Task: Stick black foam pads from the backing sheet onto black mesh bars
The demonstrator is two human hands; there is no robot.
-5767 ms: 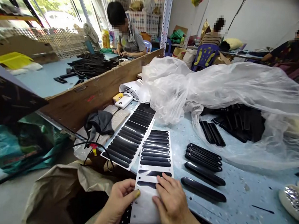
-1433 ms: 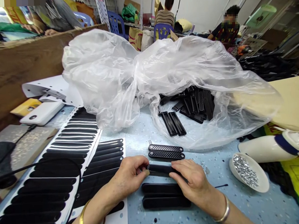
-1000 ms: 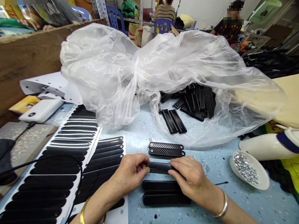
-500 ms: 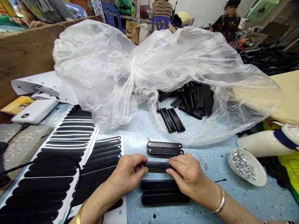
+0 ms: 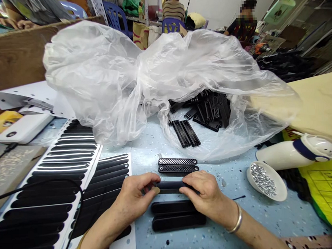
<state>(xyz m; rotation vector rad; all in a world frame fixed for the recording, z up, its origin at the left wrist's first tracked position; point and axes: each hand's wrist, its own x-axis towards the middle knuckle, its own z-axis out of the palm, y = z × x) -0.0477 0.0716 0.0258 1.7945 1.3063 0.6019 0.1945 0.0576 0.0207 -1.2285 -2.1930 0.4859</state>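
A slim black strip-shaped piece (image 5: 170, 186) lies level between my hands, just above the blue speckled table. My left hand (image 5: 140, 190) pinches its left end between thumb and fingers. At the other end, the thumb and fingers of my right hand (image 5: 203, 190) close on it. Two longer black smooth bars (image 5: 177, 222) lie side by side nearer to me, partly under my right hand. Beyond the strip rest two black textured handle pieces (image 5: 178, 165) with screws at their ends.
A clear plastic bag (image 5: 103, 76) spreads across the back, with black plastic parts (image 5: 209, 109) at its opening. Sheets of black stickers (image 5: 48, 195) lie left, crossed by a cable. Right are a bowl of small metal pieces (image 5: 263, 180) and a white bottle (image 5: 280, 154). Other people sit behind.
The whole view has shifted, so things appear a little farther left. Both hands keep their hold on the black strip, with little other change.
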